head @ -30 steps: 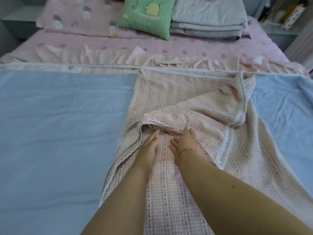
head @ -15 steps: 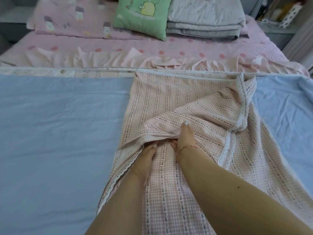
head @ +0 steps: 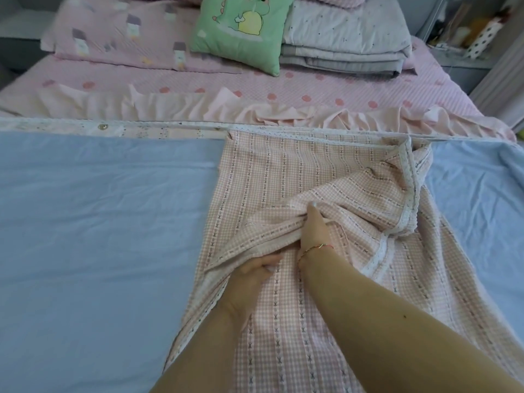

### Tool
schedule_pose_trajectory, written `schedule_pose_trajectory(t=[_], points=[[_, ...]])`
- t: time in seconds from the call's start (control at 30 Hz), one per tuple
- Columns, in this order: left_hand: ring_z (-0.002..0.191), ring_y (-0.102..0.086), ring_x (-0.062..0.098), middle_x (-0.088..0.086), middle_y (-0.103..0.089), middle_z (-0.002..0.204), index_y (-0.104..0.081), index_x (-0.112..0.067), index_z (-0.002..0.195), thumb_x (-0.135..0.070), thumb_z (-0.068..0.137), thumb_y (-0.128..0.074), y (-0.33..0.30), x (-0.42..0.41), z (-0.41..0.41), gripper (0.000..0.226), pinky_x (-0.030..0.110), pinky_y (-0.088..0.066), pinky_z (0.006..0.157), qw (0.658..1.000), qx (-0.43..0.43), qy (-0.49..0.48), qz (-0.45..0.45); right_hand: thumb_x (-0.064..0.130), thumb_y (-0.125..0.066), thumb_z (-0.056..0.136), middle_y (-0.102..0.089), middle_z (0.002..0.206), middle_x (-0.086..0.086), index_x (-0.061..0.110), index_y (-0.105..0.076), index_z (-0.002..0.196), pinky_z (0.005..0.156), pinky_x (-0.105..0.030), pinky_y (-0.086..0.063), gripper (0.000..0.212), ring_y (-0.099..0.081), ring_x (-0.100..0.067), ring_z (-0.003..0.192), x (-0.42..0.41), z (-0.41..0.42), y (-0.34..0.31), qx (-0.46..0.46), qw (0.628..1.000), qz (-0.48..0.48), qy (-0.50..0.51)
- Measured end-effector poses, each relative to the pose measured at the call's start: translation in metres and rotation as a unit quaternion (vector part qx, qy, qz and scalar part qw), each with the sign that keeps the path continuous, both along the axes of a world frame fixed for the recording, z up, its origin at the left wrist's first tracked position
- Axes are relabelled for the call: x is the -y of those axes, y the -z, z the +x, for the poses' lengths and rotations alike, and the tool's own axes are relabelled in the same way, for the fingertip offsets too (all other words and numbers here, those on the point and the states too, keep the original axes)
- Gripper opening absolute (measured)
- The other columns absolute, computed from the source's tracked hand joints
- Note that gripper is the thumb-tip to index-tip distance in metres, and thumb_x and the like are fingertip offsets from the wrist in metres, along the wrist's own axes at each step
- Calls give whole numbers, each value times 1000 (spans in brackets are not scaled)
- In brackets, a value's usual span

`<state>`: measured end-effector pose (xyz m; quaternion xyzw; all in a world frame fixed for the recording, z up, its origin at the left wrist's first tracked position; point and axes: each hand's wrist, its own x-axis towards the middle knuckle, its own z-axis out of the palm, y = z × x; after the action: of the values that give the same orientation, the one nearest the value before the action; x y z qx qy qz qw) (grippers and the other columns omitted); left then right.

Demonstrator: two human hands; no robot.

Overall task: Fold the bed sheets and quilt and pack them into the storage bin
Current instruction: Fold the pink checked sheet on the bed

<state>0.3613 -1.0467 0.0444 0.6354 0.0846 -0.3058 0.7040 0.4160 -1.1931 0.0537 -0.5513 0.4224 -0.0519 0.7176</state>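
both hands [head: 313, 232] gripping checked sheet [head: 286, 330] fold

Checked sheet [head: 286, 177] lies along the middle of the bed, on top of the plain sheet [head: 99, 236], which shows to its left and right. A bunched fold of the checked sheet sits right of centre. Right hand [head: 313, 234] is in that fold; left hand [head: 249, 275] just left of and nearer than it, fingers under the fold's edge. Behind: ruffled cover [head: 255, 89]; on it a flat pillow [head: 122, 41] at left, cushion [head: 241, 26] centre, folded quilt stack [head: 346, 43] right.
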Motion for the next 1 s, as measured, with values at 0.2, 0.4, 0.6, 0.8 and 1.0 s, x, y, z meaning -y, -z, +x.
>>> schedule_pose_trajectory(t=[0.2, 0.4, 0.6, 0.8, 1.0], points=[[90, -68, 2, -3, -75, 97, -74, -11, 95, 3, 86, -51, -30, 7, 52, 28, 11, -48, 70, 990, 78, -87, -83, 31, -38, 100, -59, 108, -10, 7, -58, 117, 79, -30, -47, 36, -59, -18, 85, -7, 46, -47, 15, 993, -85, -77], [96, -62, -4, -18, -71, 103, -69, -4, 111, -4, 86, -50, -30, -12, 88, 32, 22, -41, 80, 976, 94, -150, -124, 32, -48, 97, -53, 135, -13, 8, -48, 133, 93, -35, -44, 44, -52, -30, 122, -55, 106, -80, 70, 947, -99, -297], [117, -57, 12, 0, -57, 134, -73, -17, 107, -25, 92, -54, 0, -21, 102, 25, 29, -47, 88, 975, 17, -195, -108, 43, -35, 99, -45, 142, -1, 28, -52, 134, 107, -33, -33, 42, -44, -19, 126, -45, 81, -21, 17, 902, -191, -387], [116, -58, 10, -4, -61, 129, -58, -22, 129, -39, 102, -38, 12, -4, 96, 38, 32, -45, 100, 984, 19, -156, -84, 46, -28, 99, -65, 107, -4, 14, -69, 104, 95, -35, -41, 52, -56, -24, 106, -23, 68, 13, -28, 894, -348, -280], [125, -52, 11, -9, -59, 133, -60, -30, 125, -55, 94, -37, 20, -1, 97, 46, 42, -33, 113, 990, 31, -134, -13, 54, -7, 95, -48, 137, -9, 16, -56, 130, 113, -38, -20, 71, -35, -27, 129, -2, 71, 19, -181, 824, -479, -242]])
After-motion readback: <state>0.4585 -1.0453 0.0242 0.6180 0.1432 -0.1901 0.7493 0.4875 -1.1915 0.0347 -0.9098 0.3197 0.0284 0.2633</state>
